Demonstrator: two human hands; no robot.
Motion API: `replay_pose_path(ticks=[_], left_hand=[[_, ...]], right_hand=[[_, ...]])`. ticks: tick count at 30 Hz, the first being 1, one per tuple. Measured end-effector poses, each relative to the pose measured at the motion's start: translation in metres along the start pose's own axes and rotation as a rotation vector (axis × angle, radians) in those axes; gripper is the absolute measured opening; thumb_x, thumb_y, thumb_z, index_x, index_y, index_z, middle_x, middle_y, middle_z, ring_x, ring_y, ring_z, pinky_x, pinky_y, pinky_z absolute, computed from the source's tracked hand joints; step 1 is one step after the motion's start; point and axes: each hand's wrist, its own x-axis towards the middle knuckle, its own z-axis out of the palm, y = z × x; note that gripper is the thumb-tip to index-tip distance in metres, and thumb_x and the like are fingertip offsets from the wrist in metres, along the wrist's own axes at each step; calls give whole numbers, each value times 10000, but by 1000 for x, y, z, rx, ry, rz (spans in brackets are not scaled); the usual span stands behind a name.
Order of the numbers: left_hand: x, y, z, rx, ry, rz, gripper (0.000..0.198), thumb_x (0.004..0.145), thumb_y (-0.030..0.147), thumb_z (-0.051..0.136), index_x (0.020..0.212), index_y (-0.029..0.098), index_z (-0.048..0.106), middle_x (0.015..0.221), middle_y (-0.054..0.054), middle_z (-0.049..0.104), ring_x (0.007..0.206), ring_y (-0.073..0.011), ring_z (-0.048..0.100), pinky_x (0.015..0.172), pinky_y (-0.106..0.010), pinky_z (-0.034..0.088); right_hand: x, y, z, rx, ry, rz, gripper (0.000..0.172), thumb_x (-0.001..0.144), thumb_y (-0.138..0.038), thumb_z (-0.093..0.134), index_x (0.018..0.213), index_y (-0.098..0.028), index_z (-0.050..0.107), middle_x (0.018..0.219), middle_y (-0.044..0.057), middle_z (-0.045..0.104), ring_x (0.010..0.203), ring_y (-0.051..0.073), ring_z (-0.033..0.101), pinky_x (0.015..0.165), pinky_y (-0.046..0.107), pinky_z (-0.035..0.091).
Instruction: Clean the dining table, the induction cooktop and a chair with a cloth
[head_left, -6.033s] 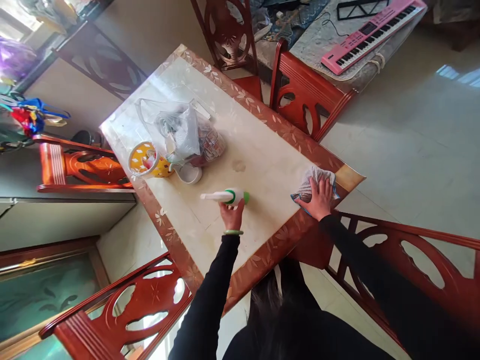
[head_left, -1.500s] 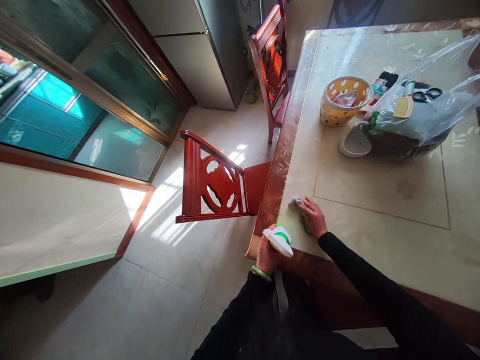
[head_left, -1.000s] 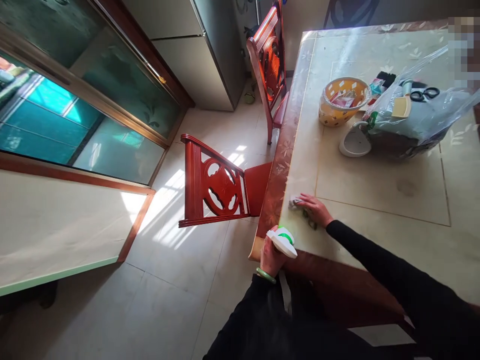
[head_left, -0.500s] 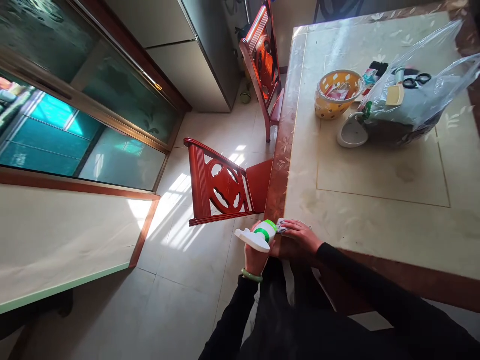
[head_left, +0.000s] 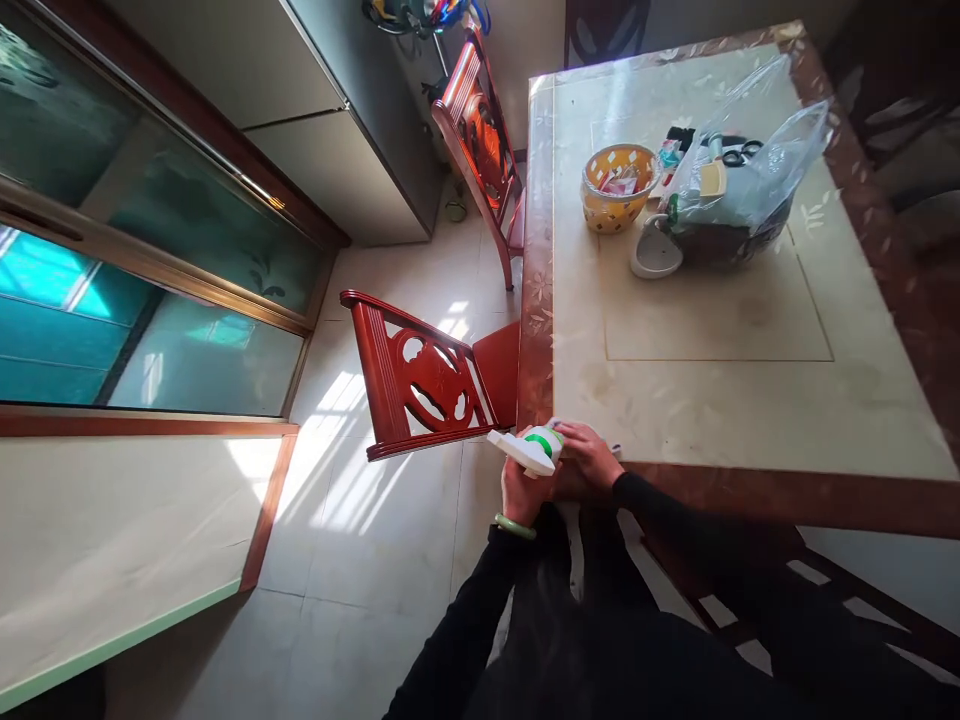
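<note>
My left hand (head_left: pixel 521 490), with a green bangle at its wrist, is wrapped round a white-and-green handheld object (head_left: pixel 531 452). It has a long, flat white head pointing left and a green band; its exact kind is unclear. My right hand (head_left: pixel 594 458) is just right of it, at the table's near left corner, fingers bent. A small pale bit shows by its fingertips, and what lies under the fingers is mostly hidden. Beneath my right hand is the brown border of the table (head_left: pixel 750 410).
On the table stand an orange basket (head_left: pixel 611 210), a white cup-like piece (head_left: pixel 656 250) and a clear plastic bag (head_left: pixel 780 180) with black-handled scissors (head_left: pixel 742 153) by it. One red wooden chair (head_left: pixel 431 385) is close on the left, another chair (head_left: pixel 480 135) farther back.
The view has shifted, so the table appears farther left. My hands are closer together, and the pale crumpled piece seen at my right fingertips before is now mostly covered.
</note>
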Motion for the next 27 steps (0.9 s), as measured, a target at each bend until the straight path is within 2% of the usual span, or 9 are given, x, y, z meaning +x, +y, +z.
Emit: replay_pose_path(ticks=[3,5,8,11,14,19,22,24,27], left_hand=[[15,0,16,12,-65,12,695,686,270,925,1326,214,661,1378,-152,714,1310,-377,682,1174,-597,519],[25,-3,27,34,-89,2,742,673,226,913,1366,212,648,1428,-162,699,1344,-386,666,1188,-601,506],[37,-13,43,82,-119,-13,809,659,201,900,1415,217,613,1474,-164,680,1379,-389,646,1195,-601,500],[43,-28,55,147,-134,-40,859,633,205,900,1432,222,586,1501,-169,662,1406,-393,629,1193,-587,509],[42,-40,59,204,-136,-47,853,631,198,887,1429,226,587,1468,-165,683,1362,-391,661,1147,-562,553],[36,-44,61,271,-128,14,805,695,219,876,1449,214,593,1414,-166,711,1295,-374,700,1088,-541,597],[35,-41,63,296,-123,42,824,683,233,908,1445,201,598,1387,-168,722,1246,-366,721,1070,-546,607],[34,-39,64,291,-126,44,799,687,240,910,1427,207,611,1364,-158,733,1234,-355,729,1059,-535,614],[34,-38,65,264,-107,41,761,712,255,887,1420,206,614,1364,-158,734,1269,-353,716,1066,-528,611]], right_hand=[[-79,5,-36,-11,62,3,454,905,-234,583,1164,-553,775,1307,-102,774,1220,303,742,1025,591,657],[-83,24,-65,-74,255,95,490,928,-253,556,1282,-540,737,1372,-58,742,1260,334,718,1057,636,635],[-34,51,-83,-179,437,179,514,960,-317,557,1458,-394,663,1560,33,620,1451,374,575,1198,670,509],[19,70,-65,-283,308,159,528,944,-312,581,1461,-269,677,1567,102,611,1482,387,509,1218,636,454],[53,84,-44,-387,233,168,455,904,-204,594,1316,-277,772,1436,87,703,1359,353,564,1157,552,470],[150,109,-41,-368,147,46,412,890,-89,611,1194,-276,816,1353,62,748,1263,303,559,1112,467,443],[200,116,-37,-345,146,78,348,923,-103,631,1192,-231,812,1379,89,729,1255,300,523,1083,470,418],[193,113,-35,-341,171,112,326,935,-133,649,1202,-229,810,1382,98,724,1230,306,525,1060,475,421],[139,104,-39,-349,186,85,326,929,-154,654,1183,-271,821,1340,77,744,1182,314,563,1028,466,449]])
